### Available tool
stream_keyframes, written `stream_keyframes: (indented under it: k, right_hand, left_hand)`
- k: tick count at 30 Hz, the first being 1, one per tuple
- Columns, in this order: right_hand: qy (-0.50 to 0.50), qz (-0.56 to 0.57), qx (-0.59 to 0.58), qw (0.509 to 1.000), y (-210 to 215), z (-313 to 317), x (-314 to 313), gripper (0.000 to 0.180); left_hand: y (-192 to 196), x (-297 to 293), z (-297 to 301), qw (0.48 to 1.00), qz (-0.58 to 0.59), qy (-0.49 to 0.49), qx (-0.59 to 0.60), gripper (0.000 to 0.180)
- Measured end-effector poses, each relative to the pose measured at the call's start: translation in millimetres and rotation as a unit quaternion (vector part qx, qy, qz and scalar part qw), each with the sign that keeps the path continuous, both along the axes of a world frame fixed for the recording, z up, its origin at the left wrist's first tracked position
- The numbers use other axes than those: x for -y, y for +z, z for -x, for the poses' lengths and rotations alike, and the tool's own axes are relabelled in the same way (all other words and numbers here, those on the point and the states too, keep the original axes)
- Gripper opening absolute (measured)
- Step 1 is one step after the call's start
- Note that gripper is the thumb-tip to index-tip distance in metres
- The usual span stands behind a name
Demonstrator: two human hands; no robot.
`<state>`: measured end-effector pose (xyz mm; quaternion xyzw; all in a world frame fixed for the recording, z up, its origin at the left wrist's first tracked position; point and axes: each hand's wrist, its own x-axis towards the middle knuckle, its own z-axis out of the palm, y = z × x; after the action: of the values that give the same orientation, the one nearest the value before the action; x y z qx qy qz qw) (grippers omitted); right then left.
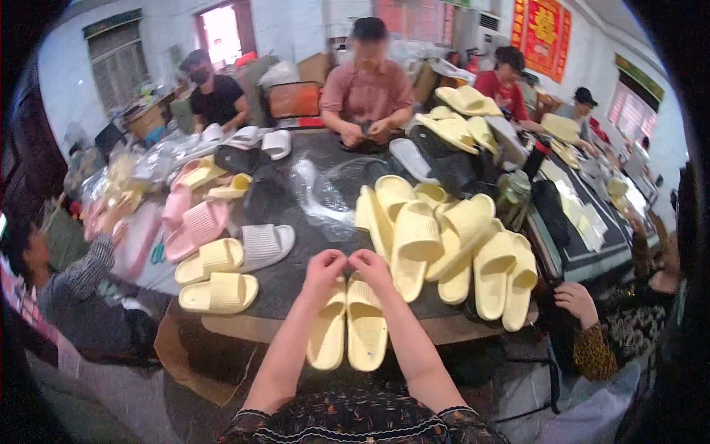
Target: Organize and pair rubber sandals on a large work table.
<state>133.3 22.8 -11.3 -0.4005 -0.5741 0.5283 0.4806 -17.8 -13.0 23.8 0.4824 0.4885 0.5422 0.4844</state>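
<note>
hands (pixel 325 269) over ylw slippers (pixel 367 337), contact unclr

We see a moderately bright room; the window (pixel 222 35) at the back glares nearly white, and clear plastic wrap (pixel 322 198) on the dark table (pixel 281 290) catches scattered highlights; beneath it we find deep shadow; one co-worker's head (pixel 370 38) is blurred, and straight edges bow toward the black, rounded rim.
</note>
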Motion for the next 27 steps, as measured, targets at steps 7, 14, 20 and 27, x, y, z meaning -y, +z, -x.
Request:
stream_keyframes:
  k: [7,14,20,27]
  right_hand:
    - [-0.01,-0.001,-0.001,1.0,1,3,-2,0.012]
    - [-0.025,0.014,-0.011,1.0,-1,6,-2,0.011]
    - [-0.013,0.045,-0.013,0.999,1,0,-1,0.01]
    - [0.024,-0.005,-0.019,1.0,-2,3,0,0.011]
  left_hand:
    - [-18,-14,12,0.998,-0.05,0.033,0.018,0.008]
    - [-28,-17,16,0.997,-0.048,0.027,0.044,0.009]
    - [-16,-12,4,0.999,-0.036,-0.009,-0.02,0.009]
    - [-20,-12,9,0.998,-0.06,-0.008,-0.023,0.009]
